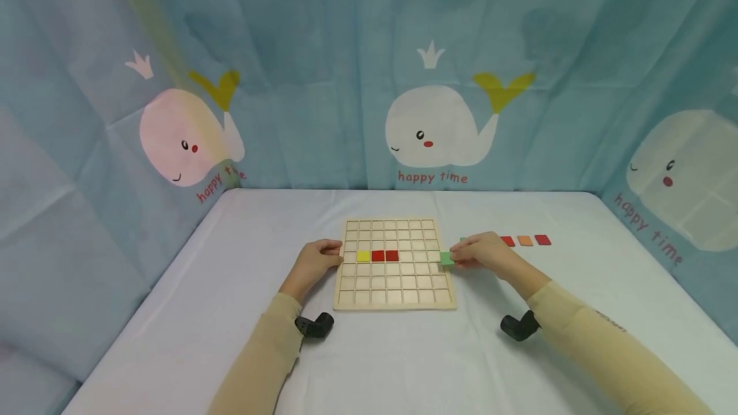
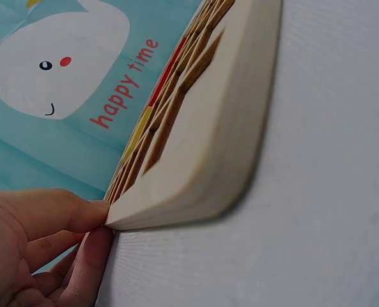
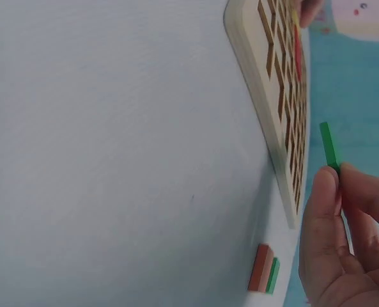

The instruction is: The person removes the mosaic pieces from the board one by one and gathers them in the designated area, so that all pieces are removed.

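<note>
A wooden grid board (image 1: 394, 306) lies flat on the table, with a yellow tile (image 1: 363, 256) and two red tiles (image 1: 385, 256) side by side in one row. My left hand (image 1: 314, 268) pinches the board's left edge; in the left wrist view its thumb (image 2: 68, 211) meets the board's rim (image 2: 189, 192). Over the board's right edge, my right hand (image 1: 484, 252) holds a green tile (image 1: 446, 259) between thumb and fingers. From the right wrist view, that green tile (image 3: 329, 144) appears edge-on, raised off the table.
Right of the board, partly behind my right hand, a line of loose tiles includes a red one (image 1: 507, 241), an orange one (image 1: 524, 241) and another red one (image 1: 542, 240). A whale-print curtain (image 1: 323, 114) stands behind the white table (image 1: 403, 364). Black devices (image 1: 314, 326) sit by both wrists.
</note>
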